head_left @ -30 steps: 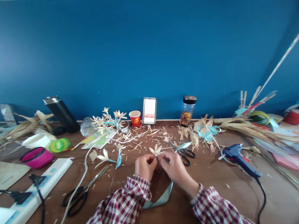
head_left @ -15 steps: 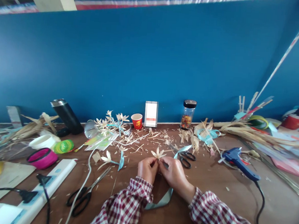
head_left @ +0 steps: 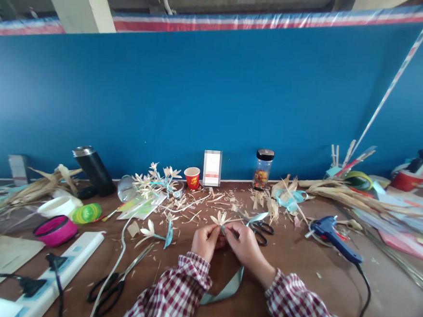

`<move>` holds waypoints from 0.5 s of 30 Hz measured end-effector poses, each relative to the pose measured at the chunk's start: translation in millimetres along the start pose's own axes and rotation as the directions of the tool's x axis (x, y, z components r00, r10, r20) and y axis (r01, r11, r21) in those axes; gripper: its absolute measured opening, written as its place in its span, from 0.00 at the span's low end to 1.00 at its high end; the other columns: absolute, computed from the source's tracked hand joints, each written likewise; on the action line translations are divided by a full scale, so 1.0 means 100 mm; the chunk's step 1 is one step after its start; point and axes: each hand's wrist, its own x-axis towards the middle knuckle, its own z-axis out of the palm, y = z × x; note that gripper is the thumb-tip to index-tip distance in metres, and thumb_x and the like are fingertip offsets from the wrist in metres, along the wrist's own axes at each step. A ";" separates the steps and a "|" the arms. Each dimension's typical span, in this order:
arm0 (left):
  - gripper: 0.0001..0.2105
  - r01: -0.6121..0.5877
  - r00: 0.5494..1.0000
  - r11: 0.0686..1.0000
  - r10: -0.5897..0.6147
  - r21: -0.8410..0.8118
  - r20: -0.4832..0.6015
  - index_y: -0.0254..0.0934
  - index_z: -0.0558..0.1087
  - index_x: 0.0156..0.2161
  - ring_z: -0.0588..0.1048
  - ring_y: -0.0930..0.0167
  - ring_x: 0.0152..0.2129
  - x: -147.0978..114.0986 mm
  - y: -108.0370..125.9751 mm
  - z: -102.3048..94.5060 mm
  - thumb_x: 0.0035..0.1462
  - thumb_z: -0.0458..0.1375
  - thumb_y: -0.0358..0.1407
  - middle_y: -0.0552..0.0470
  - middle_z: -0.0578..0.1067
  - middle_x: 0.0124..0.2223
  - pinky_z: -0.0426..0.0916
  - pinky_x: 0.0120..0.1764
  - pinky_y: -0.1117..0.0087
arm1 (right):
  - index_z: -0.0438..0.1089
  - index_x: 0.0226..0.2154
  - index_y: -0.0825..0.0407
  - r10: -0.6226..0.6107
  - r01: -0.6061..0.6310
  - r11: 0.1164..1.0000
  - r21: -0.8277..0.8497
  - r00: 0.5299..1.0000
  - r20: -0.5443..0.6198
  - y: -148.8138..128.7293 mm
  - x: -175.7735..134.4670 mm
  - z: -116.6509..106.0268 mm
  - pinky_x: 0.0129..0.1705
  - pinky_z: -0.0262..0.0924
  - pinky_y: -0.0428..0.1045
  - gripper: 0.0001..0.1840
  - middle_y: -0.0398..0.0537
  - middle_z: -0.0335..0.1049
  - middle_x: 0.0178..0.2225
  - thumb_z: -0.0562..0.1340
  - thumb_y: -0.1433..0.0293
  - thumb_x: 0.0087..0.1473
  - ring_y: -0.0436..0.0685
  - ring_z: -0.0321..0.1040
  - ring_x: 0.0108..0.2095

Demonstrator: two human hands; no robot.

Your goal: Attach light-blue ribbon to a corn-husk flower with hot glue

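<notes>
My left hand (head_left: 204, 242) is closed, thumb and fingers pinching the base of a pale husk flower (head_left: 221, 218) whose petals spread above the fingertips. My right hand (head_left: 244, 247) meets it there, its fingers pinched on a light-blue ribbon (head_left: 228, 291) at the flower's base. The ribbon loops down below the hands onto the table; a blue end also shows beyond the right hand. Black-handled scissors (head_left: 264, 228) lie just past the right hand. Left of my hands lies another husk flower (head_left: 149, 229) with a blue-wrapped stem. The fingertips partly hide the flower's stem.
Larger scissors (head_left: 110, 286), a white cable and a power strip (head_left: 69, 269) lie at left. A blue glue gun (head_left: 338, 237) rests at right. Behind are husk scraps, a bunch of finished flowers (head_left: 155, 178), a red paper cup (head_left: 192, 178), a lidded jar (head_left: 263, 171) and a black flask (head_left: 93, 169).
The view has tilted up slightly, so things sit lower. Both hands stay together at the flower; its petals have turned a little, and a bit of blue now shows at its base.
</notes>
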 end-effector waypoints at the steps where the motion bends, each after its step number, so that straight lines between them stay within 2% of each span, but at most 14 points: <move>1: 0.10 -0.005 1.000 1.000 0.005 0.014 -0.005 0.34 0.76 0.32 0.76 0.70 0.22 0.00 0.00 0.00 0.48 0.60 0.40 0.51 0.78 0.26 0.73 0.28 0.70 | 0.74 0.33 0.54 -0.001 0.001 1.000 -0.002 1.000 0.001 0.00 0.00 0.00 0.35 0.62 0.47 0.11 0.50 0.76 0.31 0.56 0.71 0.53 0.56 0.71 0.31; 5: 0.09 -0.034 0.999 0.996 0.037 0.081 -0.034 0.33 0.76 0.30 0.75 0.70 0.20 0.00 -0.01 0.01 0.48 0.60 0.39 0.52 0.76 0.24 0.73 0.27 0.70 | 0.74 0.31 0.53 -0.007 0.007 0.999 -0.037 1.000 0.026 -0.02 -0.03 0.00 0.35 0.61 0.47 0.10 0.49 0.75 0.30 0.56 0.71 0.53 0.56 0.70 0.31; 8: 0.07 -0.026 0.996 0.996 0.034 0.091 -0.087 0.33 0.74 0.28 0.73 0.73 0.18 0.01 0.00 0.02 0.47 0.60 0.37 0.55 0.73 0.21 0.72 0.25 0.72 | 0.73 0.29 0.52 0.030 -0.029 0.994 -0.103 1.000 0.009 -0.02 -0.02 -0.05 0.33 0.60 0.47 0.12 0.49 0.74 0.27 0.56 0.66 0.54 0.56 0.69 0.29; 11: 0.07 -0.006 0.993 0.998 0.012 0.055 -0.114 0.34 0.71 0.26 0.71 0.75 0.16 0.03 0.00 0.03 0.47 0.60 0.37 0.57 0.70 0.19 0.72 0.24 0.73 | 0.72 0.32 0.52 0.046 -0.060 0.996 -0.072 0.983 -0.176 -0.08 0.03 -0.17 0.33 0.59 0.48 0.14 0.51 0.73 0.31 0.55 0.61 0.56 0.56 0.67 0.30; 13: 0.08 0.001 0.993 0.999 0.004 0.050 -0.116 0.34 0.71 0.26 0.71 0.74 0.17 0.03 0.00 0.03 0.48 0.59 0.37 0.57 0.70 0.19 0.72 0.25 0.72 | 0.70 0.36 0.53 0.064 -0.047 0.997 0.058 0.942 -0.330 -0.22 0.03 -0.28 0.32 0.59 0.48 0.15 0.52 0.71 0.33 0.55 0.60 0.56 0.55 0.66 0.30; 15: 0.08 -0.005 0.992 0.997 0.014 0.072 -0.127 0.33 0.71 0.26 0.73 0.73 0.19 0.03 0.01 0.04 0.47 0.60 0.38 0.55 0.71 0.20 0.73 0.25 0.72 | 0.68 0.36 0.53 0.104 -0.007 0.971 0.239 0.911 -0.398 -0.47 -0.05 -0.38 0.28 0.58 0.46 0.14 0.50 0.69 0.31 0.55 0.60 0.56 0.53 0.63 0.27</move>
